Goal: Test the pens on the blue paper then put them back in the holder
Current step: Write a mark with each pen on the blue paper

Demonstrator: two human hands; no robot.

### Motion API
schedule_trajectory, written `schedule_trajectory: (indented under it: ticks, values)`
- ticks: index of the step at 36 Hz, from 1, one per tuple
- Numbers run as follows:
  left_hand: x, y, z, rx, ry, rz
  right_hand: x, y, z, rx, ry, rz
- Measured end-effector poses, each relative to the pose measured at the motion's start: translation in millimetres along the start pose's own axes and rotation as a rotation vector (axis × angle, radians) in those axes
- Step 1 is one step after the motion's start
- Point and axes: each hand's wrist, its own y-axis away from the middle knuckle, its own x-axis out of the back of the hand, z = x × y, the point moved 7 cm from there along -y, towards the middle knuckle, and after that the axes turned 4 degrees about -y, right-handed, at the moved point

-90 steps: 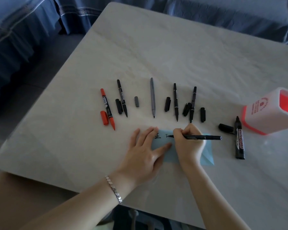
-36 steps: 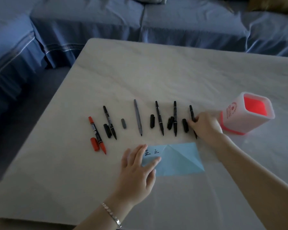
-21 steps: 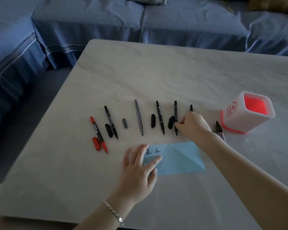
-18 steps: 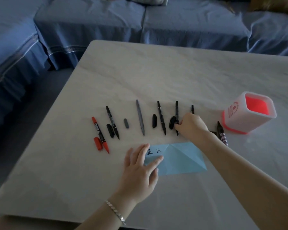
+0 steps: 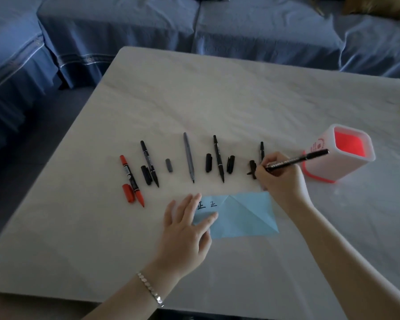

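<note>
We saw the right hand (image 5: 280, 179) pinching a slim black plastic marker pen (image 5: 305, 158) near its writing end, thumb and fingers curled round the barrel in a writing hold; the rear of the pen slanted up and to the right, crossing in front of the white square pen holder with the red inside (image 5: 340, 169). The pen was lifted above the pale marbled table (image 5: 217, 100), just beyond the far edge of the creased light-blue paper (image 5: 245, 215); its tip was hidden by the fingers, so we could not tell whether it was capped. The left hand (image 5: 185, 229) lay flat with straight fingers, pressing down the paper's left end beside two written marks; it grasped nothing.

We judged the pen light and stiff, its smooth barrel a little slippery; a hold close to the tip suited it, giving control of the stroke, while a hold further back would have let it wobble. The paper looked thin and apt to slide or lift along its folds, so the flat palm seemed needed. In the row beyond lay a red marker (image 5: 131, 179), a grey pen (image 5: 188, 155) and a black pen (image 5: 218, 158), with loose caps between them; they were small and likely to roll.
</note>
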Motion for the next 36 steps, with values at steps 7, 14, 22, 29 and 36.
schedule_trajectory:
  ticks: [7,14,22,29,36]
  values:
    - [1.0,-0.6,7.1,-0.044,-0.006,0.016,-30.7,23.8,19.8,-0.034,-0.301,-0.126]
    - [-1.3,-3.2,8.0,-0.046,-0.031,-0.051,-50.7,30.6,31.7,-0.076,-0.354,0.022]
    - [-3.0,-6.3,7.5,-0.014,-0.018,-0.109,-51.3,35.0,48.8,-0.031,-0.152,0.222]
    - [-4.3,-8.0,10.4,-0.021,-0.008,-0.083,-53.0,35.4,46.2,0.007,-0.154,0.217]
    - [-7.0,-8.6,10.7,-0.045,-0.01,-0.046,-53.8,34.9,45.7,0.035,-0.147,0.216]
